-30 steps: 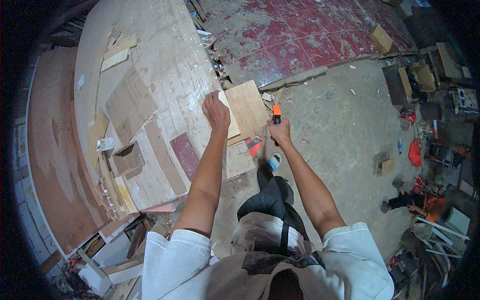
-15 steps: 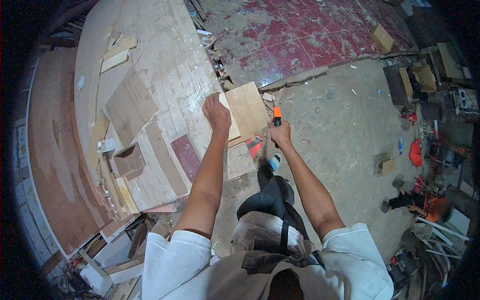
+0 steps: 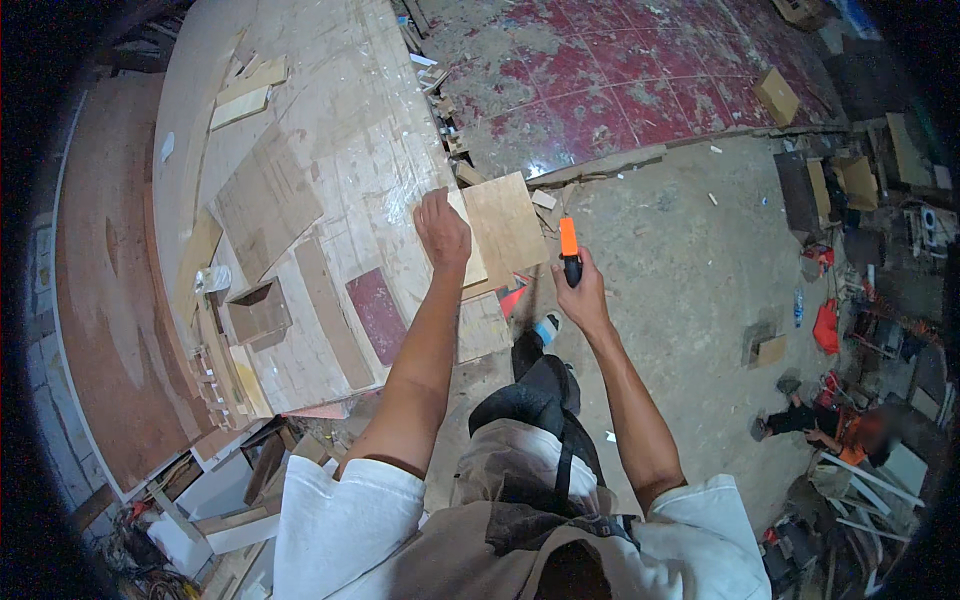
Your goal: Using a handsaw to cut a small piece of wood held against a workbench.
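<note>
My left hand point(image 3: 443, 228) has its fingers curled over a pale wood board point(image 3: 470, 262), which lies on a square plywood piece point(image 3: 508, 215) overhanging the edge of a big worktop point(image 3: 345, 120). Off to the right, held over the floor just beyond that plywood, is my right hand point(image 3: 582, 298), closed on an orange-and-black hand tool point(image 3: 569, 240); its lower part is hidden by the hand. A small red object point(image 3: 512, 297) shows below the plywood corner.
Offcuts point(image 3: 250, 100) and an open wooden box point(image 3: 255, 310) lie on the worktop. Dusty red tiles point(image 3: 610, 80) border the concrete floor point(image 3: 680, 260). A person in orange point(image 3: 850, 430) sits at lower right among clutter. Wood scraps point(image 3: 215, 510) pile at lower left.
My right hand and the orange-and-black tool have moved right and down, away from the plywood's edge. My left hand stays on the board. The view has shifted slightly.
</note>
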Tool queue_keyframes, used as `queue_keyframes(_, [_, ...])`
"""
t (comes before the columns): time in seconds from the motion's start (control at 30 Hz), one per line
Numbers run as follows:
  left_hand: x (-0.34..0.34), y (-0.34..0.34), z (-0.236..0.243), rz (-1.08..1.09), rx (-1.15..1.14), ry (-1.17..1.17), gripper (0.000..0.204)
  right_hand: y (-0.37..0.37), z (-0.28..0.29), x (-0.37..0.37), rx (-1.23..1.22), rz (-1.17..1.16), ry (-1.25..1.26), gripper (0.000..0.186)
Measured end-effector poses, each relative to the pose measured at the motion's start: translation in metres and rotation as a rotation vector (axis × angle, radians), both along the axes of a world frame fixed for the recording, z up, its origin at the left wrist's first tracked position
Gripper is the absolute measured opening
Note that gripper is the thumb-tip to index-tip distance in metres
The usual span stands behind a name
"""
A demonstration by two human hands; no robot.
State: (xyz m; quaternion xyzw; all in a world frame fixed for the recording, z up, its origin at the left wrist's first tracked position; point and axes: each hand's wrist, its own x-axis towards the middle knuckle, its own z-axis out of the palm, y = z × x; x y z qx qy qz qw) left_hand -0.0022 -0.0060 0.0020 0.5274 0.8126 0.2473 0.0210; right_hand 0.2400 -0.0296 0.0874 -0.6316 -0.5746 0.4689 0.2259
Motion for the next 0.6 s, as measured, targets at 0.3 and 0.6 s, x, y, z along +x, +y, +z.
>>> queue_keyframes(0.3, [0.000, -0.003, -0.006, 0.058, 0.049, -0.007, 0.031, -0.038, 0.125, 0.003, 0.159, 0.107, 0.233, 0.024])
queue_keyframes(0.6, [0.004, 0.000, -0.005, 0.077, 0.013, -0.033, 0.030, -0.048, 0.158, -0.033, 0.063, 0.233, 0.339, 0.024])
